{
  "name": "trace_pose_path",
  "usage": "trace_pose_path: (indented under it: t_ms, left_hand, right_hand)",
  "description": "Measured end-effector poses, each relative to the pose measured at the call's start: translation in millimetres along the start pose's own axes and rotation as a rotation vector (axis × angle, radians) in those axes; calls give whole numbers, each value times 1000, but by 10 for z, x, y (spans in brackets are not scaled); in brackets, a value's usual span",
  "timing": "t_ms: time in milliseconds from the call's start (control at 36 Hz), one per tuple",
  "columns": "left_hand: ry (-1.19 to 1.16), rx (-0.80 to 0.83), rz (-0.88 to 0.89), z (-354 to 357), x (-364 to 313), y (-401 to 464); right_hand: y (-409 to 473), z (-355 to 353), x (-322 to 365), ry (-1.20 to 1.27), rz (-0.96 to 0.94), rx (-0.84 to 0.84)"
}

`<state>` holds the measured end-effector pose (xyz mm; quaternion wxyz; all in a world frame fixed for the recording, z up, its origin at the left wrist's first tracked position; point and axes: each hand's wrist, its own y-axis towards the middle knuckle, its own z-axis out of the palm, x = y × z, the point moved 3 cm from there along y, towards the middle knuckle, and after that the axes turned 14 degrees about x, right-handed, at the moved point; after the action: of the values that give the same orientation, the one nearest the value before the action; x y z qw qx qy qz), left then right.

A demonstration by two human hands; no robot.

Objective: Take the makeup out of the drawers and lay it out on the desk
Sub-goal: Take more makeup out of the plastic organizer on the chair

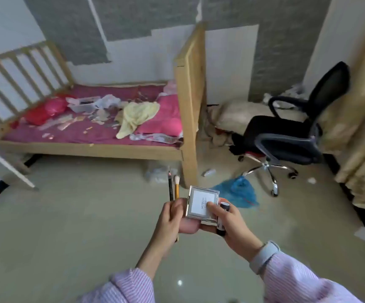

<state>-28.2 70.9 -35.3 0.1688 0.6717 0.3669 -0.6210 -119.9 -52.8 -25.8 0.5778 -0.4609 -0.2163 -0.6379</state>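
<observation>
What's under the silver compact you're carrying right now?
Under the silver compact are fingers of the left hand and right hand, whose thumb presses its lid. A dark tube lies beside it. Whether anything else is beneath is hidden.

My left hand [172,217] grips a black pencil [170,186] and a brush [176,184] upright; my right hand [231,221] holds a square compact [202,204] and a dark tube [222,219], above the floor [79,226].

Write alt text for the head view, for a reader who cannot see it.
Two hands hold makeup above a tiled floor: the left hand grips a black pencil and a small brush upright, and the right hand holds a square silver compact and a dark tube. Behind are a cluttered wooden bed and a black office chair.
</observation>
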Motion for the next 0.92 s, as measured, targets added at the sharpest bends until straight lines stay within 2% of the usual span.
trace_pose_path:
  t_ms: [194,361,528,694,917]
  left_hand:
    - [-43,-468,-31,-1702,306,-340]
    - [-198,-766,-54,-2923,480,-530]
    - [-254,-986,-75,-4016,407,-497]
    - [-239,-1174,-101,-4967,446,-488]
    - [-282,-1395,-162,-6253,818,-724]
  right_hand:
    - [1077,1268,-373,-88,156,206]
    - [2053,2315,-644,-195,249,404]
    - [3042,3284,-738,-278,317,567]
    - [3821,4210,-872,-315,356,652]
    - [4682,5600,-1469,-383,454,809]
